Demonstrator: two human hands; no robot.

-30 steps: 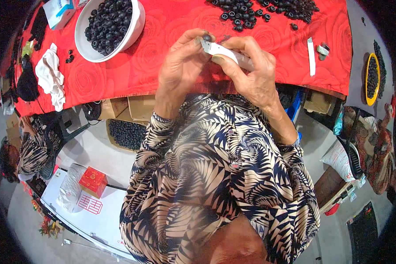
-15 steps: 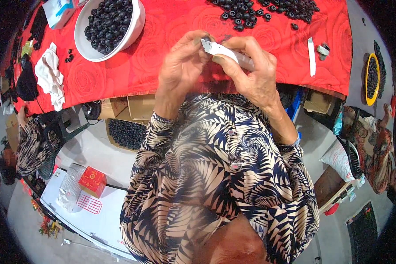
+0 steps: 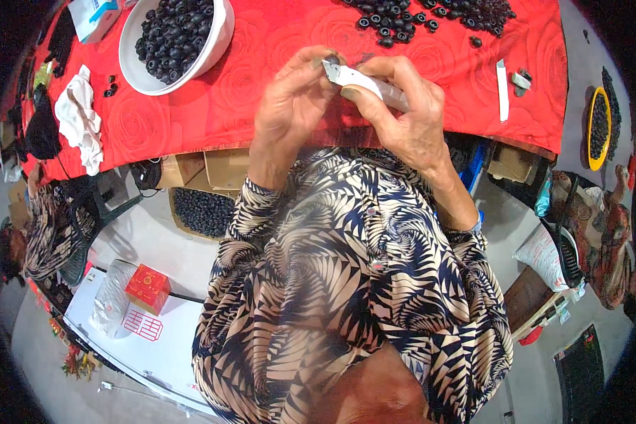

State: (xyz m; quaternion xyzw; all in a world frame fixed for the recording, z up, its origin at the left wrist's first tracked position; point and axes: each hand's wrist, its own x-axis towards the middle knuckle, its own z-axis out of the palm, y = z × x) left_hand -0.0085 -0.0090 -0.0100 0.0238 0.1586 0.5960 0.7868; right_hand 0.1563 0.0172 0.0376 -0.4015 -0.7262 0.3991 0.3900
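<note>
Barely shifted, you're mid-work: right hand (image 3: 406, 106) clamped on the white cutter (image 3: 364, 81). Left hand (image 3: 290, 106) seemingly pinches a black piece (image 3: 332, 59) at its tip.

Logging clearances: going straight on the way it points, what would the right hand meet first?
Most likely the left hand, pinching a small black piece right by the tip of the white tool; depth is hard to judge.

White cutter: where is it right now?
In the head view, the white cutter is near the top, just right of centre, held in the right hand above the red cloth, its tip by the left hand.
</note>
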